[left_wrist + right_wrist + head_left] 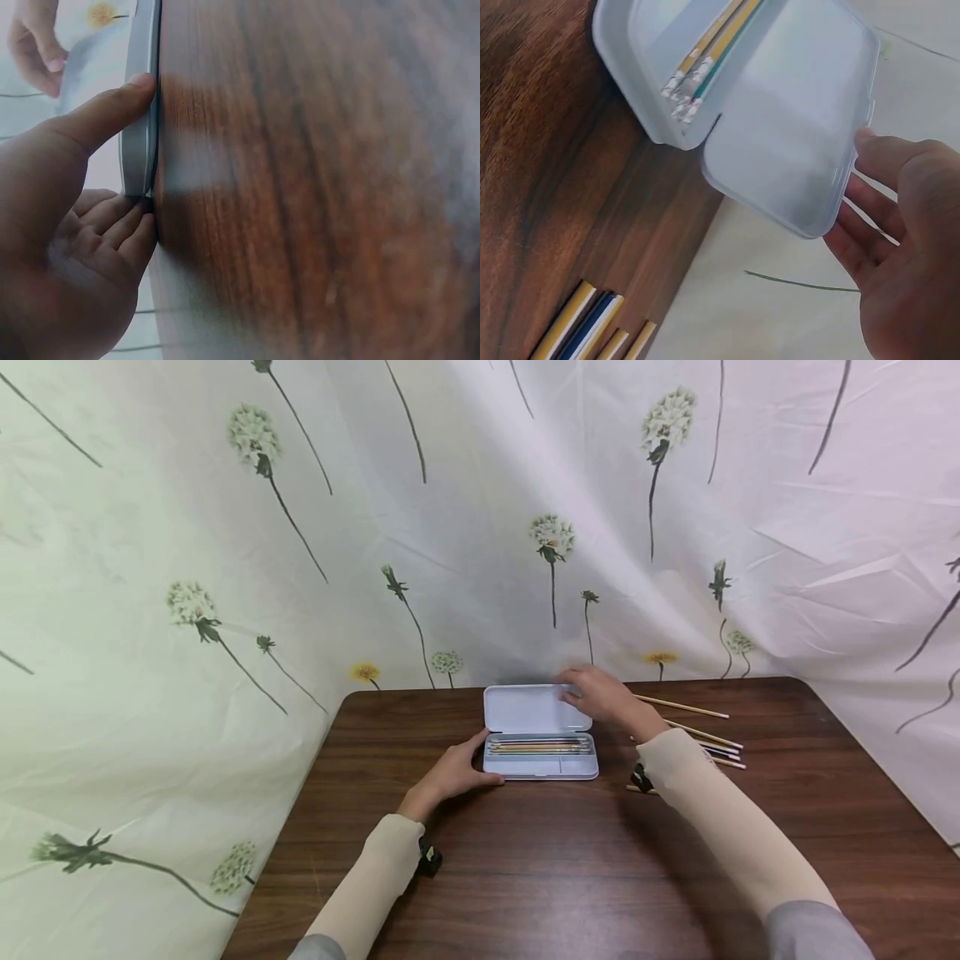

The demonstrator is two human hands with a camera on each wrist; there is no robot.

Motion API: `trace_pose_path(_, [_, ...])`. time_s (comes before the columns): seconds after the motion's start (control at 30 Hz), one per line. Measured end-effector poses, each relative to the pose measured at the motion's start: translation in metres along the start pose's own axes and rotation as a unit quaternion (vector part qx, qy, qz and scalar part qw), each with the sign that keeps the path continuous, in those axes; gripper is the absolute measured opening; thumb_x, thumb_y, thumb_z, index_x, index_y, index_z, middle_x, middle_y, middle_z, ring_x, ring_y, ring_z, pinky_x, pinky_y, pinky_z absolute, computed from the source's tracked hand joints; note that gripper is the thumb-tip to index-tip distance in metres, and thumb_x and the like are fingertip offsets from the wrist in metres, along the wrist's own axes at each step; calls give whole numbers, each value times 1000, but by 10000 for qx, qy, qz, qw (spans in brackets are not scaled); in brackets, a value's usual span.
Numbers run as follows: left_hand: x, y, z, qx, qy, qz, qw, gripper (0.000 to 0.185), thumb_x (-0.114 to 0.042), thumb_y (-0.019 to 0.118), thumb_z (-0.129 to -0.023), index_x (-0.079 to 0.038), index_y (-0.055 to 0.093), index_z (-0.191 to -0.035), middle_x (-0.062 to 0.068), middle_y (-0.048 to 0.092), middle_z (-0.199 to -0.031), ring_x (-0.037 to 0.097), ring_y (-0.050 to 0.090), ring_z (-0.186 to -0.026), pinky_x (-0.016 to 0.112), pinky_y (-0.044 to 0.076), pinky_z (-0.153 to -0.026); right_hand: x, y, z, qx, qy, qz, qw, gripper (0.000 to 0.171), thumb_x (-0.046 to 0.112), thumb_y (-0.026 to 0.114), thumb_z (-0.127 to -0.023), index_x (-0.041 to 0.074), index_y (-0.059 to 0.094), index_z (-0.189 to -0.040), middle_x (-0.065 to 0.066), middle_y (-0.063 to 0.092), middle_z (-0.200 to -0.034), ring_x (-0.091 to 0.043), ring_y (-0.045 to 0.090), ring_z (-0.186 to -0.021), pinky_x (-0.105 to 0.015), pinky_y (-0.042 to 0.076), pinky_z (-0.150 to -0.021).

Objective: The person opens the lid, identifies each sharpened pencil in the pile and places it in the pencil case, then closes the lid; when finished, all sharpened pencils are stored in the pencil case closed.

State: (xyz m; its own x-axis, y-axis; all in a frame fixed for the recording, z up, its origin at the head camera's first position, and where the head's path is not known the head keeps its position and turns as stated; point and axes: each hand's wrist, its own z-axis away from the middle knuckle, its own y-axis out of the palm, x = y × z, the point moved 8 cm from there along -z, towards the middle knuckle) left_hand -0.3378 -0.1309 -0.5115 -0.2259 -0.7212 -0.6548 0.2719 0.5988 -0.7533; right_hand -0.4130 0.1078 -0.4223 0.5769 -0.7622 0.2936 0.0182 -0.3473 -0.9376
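A pale pencil case (pixel 521 766) lies on the table with its lid (pixel 525 708) raised at the back. Several pencils (pixel 538 746) lie side by side in its rear compartment; the front compartments hold nothing I can see. My left hand (pixel 453 770) grips the case at its left end, the thumb (pixel 120 105) against the front wall and the other fingers round the side. At the lid's upper right my right hand (pixel 600 695) holds the edge. The right wrist view shows that thumb (pixel 881 150) on the lid's rim and the fingers behind it.
Several loose pencils (pixel 701 733) lie on the table right of the case, partly hidden by my right forearm. The brown wooden table (pixel 540 868) meets a flower-printed cloth (pixel 465 527) along its back edge.
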Motion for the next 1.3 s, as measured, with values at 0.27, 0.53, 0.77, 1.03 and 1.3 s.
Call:
trace_pose_path(0.27, [3, 0, -1, -39, -254, -55, 9997, 111, -41, 89, -88, 2, 23, -168, 16, 36, -172, 37, 33, -160, 53, 33, -128, 29, -6, 16, -483, -814, 104, 9955, 26, 22, 70, -105, 9, 78, -126, -10, 70, -112, -25, 65, -97, -46, 55, -85])
trace_pose_path(0.53, [6, 1, -2, -37, -106, -76, 9999, 117, -43, 88, -89, -4, 15, -171, 11, 41, -170, 34, 41, -156, 53, 38, -125, 51, 28, 32, 341, -665, -387, 9964, 35, 32, 55, -113, 9, 64, -138, -8, 69, -134, -25, 69, -119, -47, 57, -101])
trace_pose_path(0.77, [6, 0, -1, -43, -56, -99, 9999, 115, -46, 88, -88, -5, 19, -171, 21, 38, -170, 40, 43, -154, 57, 40, -122, 81, 58, 57, 509, -1523, -413, 9862, 43, 19, 48, -115, 3, 54, -155, -19, 54, -160, -35, 57, -144, -52, 50, -114])
trace_pose_path(1.03, [-2, 1, -1, 51, -156, -78, 9998, 102, -34, 87, -91, -4, 29, -168, 22, 38, -170, 40, 42, -154, 56, 39, -123, 87, 81, 73, 599, -1782, -669, 9799, 50, 10, 49, -113, -6, 41, -160, -27, 40, -167, -43, 40, -155, -59, 38, -123])
trace_pose_path(1.3, [1, 0, 0, 10, -199, 110, 9997, 100, -32, 88, -90, -6, 31, -168, 21, 40, -169, 37, 40, -157, 54, 37, -126, 80, 104, 76, 669, -1996, -347, 9770, 67, 41, 42, -116, -1, 30, -167, -21, 26, -175, -39, 26, -163, -60, 23, -130])
